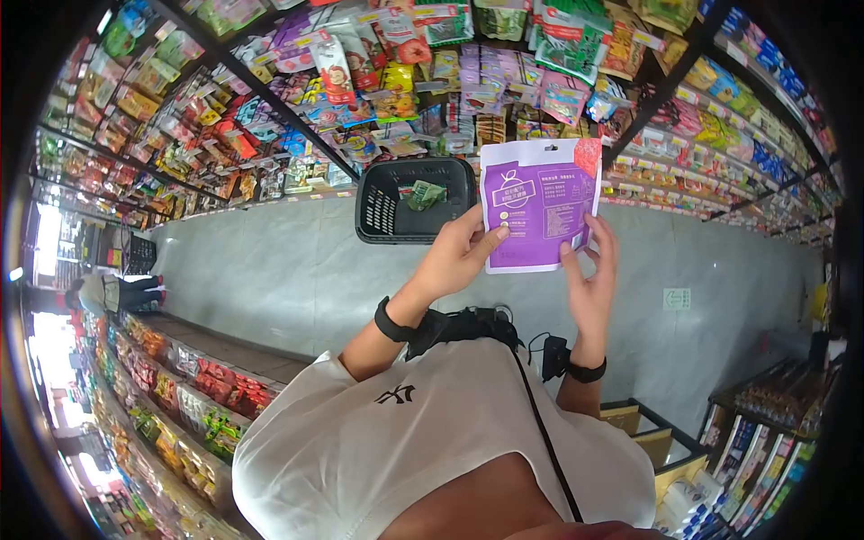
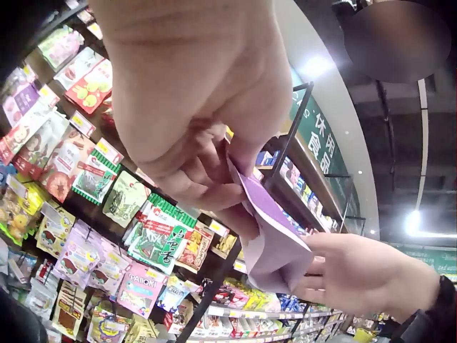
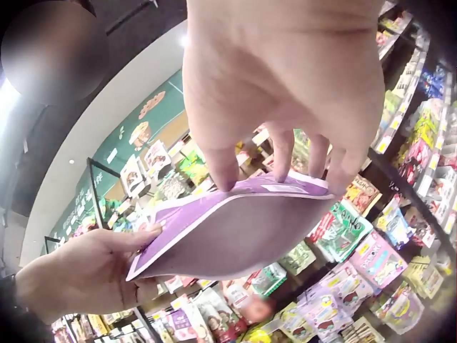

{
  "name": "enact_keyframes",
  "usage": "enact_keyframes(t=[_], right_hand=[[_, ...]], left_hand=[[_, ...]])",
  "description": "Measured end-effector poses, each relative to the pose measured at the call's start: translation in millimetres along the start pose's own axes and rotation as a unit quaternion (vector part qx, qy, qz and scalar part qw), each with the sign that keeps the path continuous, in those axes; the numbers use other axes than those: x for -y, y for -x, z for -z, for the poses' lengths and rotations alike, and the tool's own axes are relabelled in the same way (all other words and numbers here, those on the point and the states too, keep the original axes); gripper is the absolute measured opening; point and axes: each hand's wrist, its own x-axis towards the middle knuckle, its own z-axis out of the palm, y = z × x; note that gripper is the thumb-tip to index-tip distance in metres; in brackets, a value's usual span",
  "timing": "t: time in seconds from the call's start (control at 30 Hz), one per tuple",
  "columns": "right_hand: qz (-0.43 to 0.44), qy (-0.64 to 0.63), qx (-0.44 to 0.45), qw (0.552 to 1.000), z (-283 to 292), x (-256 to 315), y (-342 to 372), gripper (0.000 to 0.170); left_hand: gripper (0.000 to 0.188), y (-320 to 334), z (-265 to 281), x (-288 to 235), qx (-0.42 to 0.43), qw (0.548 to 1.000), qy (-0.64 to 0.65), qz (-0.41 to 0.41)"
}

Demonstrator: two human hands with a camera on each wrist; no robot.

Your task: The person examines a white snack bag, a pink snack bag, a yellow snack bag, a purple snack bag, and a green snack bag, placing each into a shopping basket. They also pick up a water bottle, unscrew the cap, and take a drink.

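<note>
A purple and white snack pouch (image 1: 540, 198) is held up in front of the chest, its printed side facing the head camera. My left hand (image 1: 461, 254) grips its left edge, with the thumb across the front. On the right edge my right hand (image 1: 591, 274) pinches the pouch, thumb on the front near the lower corner. In the left wrist view the left hand (image 2: 203, 100) has its fingers around the pouch edge (image 2: 268, 207). The right wrist view looks at the pouch's bottom (image 3: 235, 232), below the fingers of the right hand (image 3: 285, 86).
A black shopping basket (image 1: 369, 211) with a green packet (image 1: 426, 194) inside stands on the grey floor (image 1: 261, 279) beside the pouch in view. Racks of hanging snack bags (image 1: 396, 90) rise ahead. Low snack shelves (image 1: 193, 378) run behind at left, where another person (image 1: 112, 292) stands.
</note>
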Motion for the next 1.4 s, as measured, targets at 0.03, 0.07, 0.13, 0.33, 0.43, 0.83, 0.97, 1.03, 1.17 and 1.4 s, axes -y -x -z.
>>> enact_keyframes(t=[0.03, 0.07, 0.13, 0.33, 0.43, 0.83, 0.97, 1.03, 1.17, 1.4], right_hand=[[0.024, 0.018, 0.021, 0.999, -11, 5, -1, 0.064], [0.009, -0.017, 0.049, 0.999, -22, 9, -1, 0.068], [-0.020, -0.087, 0.110, 0.990, -46, 15, 1, 0.076], [-0.028, -0.214, 0.252, 0.944, -124, 33, 4, 0.073], [-0.069, -0.279, 0.311, 0.906, -164, 56, 9, 0.061], [-0.152, -0.398, 0.480, 0.766, -301, 72, 50, 0.055], [-0.144, -0.392, 0.509, 0.753, -331, 80, 46, 0.067], [-0.142, -0.371, 0.509, 0.764, -348, 84, 37, 0.068], [-0.150, -0.363, 0.471, 0.790, -381, 96, 3, 0.065], [-0.221, -0.437, 0.451, 0.746, -450, 103, -68, 0.064]], left_hand=[[0.029, 2, 8, -1, -0.013, 1.000, 0.020, -0.004], [0.031, 6, 19, -4, 0.001, 1.000, 0.003, 0.021], [0.034, 15, 46, -19, 0.025, 0.997, -0.032, 0.071], [0.053, 51, 121, -32, 0.041, 0.998, -0.044, -0.028], [0.061, 75, 153, -41, 0.035, 0.998, -0.024, -0.036], [0.091, 145, 285, -38, -0.137, 0.975, -0.173, -0.023], [0.127, 143, 309, -35, -0.162, 0.985, -0.043, 0.031], [0.135, 138, 319, -32, -0.186, 0.981, -0.005, 0.046], [0.129, 117, 342, -31, -0.270, 0.960, -0.009, 0.070], [0.122, 62, 404, -2, -0.331, 0.942, -0.055, 0.031]])
